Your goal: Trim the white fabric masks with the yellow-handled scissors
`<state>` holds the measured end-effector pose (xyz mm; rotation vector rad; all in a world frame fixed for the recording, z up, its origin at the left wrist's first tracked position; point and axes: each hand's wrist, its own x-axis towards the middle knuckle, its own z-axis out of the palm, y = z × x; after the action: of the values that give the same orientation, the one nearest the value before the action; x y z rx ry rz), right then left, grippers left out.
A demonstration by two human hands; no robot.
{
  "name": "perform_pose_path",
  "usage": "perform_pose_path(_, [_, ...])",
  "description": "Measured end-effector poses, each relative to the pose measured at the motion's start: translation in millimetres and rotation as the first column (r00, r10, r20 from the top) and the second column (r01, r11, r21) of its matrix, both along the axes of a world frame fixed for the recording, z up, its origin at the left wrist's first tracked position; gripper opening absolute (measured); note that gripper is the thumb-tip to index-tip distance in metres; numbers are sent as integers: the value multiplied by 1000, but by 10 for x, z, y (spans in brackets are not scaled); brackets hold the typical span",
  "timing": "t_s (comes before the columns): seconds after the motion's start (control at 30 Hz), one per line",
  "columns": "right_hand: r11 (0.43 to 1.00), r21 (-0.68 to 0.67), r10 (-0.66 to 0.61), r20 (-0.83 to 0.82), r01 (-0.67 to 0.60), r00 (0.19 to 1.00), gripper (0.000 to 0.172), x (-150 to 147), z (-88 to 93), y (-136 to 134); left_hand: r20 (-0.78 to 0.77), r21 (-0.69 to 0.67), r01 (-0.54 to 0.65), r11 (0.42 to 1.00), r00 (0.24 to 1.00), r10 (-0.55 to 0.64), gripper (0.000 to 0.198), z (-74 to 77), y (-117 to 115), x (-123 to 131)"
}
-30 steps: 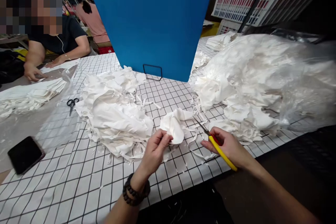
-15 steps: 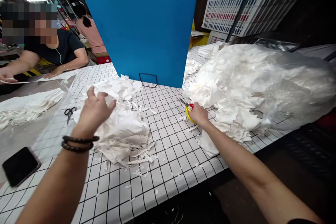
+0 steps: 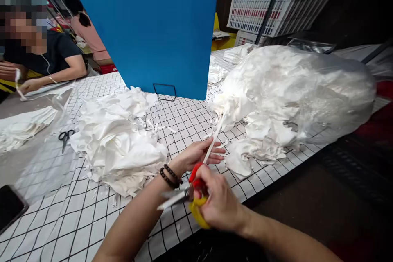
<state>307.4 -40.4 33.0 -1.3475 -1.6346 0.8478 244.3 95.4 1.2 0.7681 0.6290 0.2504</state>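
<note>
My right hand (image 3: 219, 198) is closed around scissors (image 3: 198, 196) with red and yellow handles, their blades pointing left and blurred. A narrow white fabric strip (image 3: 215, 133) runs taut from the white cloth pile (image 3: 233, 108) at the bag's mouth down to my right fingers; whether they pinch it is unclear. My left hand (image 3: 198, 153), with dark bead bracelets at the wrist, lies palm up beside the strip, fingers stretched out. Left of it a heap of white cloth pieces (image 3: 119, 139) with ragged strips spreads over the grid-patterned tablecloth (image 3: 184, 131).
A large clear bag (image 3: 331, 94) of white cloth bulges on the right. A blue panel (image 3: 147, 28) stands behind. Black scissors (image 3: 65, 138) and a phone (image 3: 10, 206) lie left. A co-worker (image 3: 58, 57) handles white strips. White crates (image 3: 260, 4) sit at the back.
My left hand has moved right from above the left heap to the middle. My right hand has come back toward me with the scissors, and a strip is now drawn out from the right pile.
</note>
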Motion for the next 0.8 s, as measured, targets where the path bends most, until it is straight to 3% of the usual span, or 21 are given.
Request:
perform_pose_path(0.1, [981,-129,126,-124,-142,984,34,-111,32,-167,54,-87,-49,995,997,53,22,2,95,233])
perform_pose_path(0.23, [886,-288,240,-383,-362,892,35,-191,-1,-293,19,-4,-86,996,996,86,16,-33,155,337])
perform_pose_path(0.33, [842,-380,160,-503,-383,850,32,-82,-57,-291,-24,126,-118,985,992,122,18,-80,76,192])
perform_pose_path(0.43, [870,-429,-19,-519,-242,855,22,242,-91,-157,-86,266,-168,949,977,197,17,-82,-56,-151])
perform_pose_path(0.5, [935,-353,-138,-423,-23,896,19,500,-108,35,-148,383,-179,906,957,251,19,-36,-162,-433])
perform_pose_path(0.57, [961,-191,-245,-259,199,934,24,689,-133,295,-247,556,-108,824,925,287,28,40,-284,-696])
perform_pose_path(0.6, [972,-124,-221,-198,199,955,26,735,-150,434,-299,631,-44,774,907,295,33,81,-349,-805])
perform_pose_path(0.67, [995,-91,-57,-60,51,997,24,726,-191,689,-366,698,49,715,882,297,35,148,-473,-969])
perform_pose_path(0.73, [989,-118,96,60,-88,994,20,624,-233,874,-356,657,14,754,887,293,33,177,-571,-1066])
perform_pose_path(0.8, [984,-132,133,120,-117,984,18,507,-265,977,-310,574,-89,814,897,316,33,161,-626,-1114])
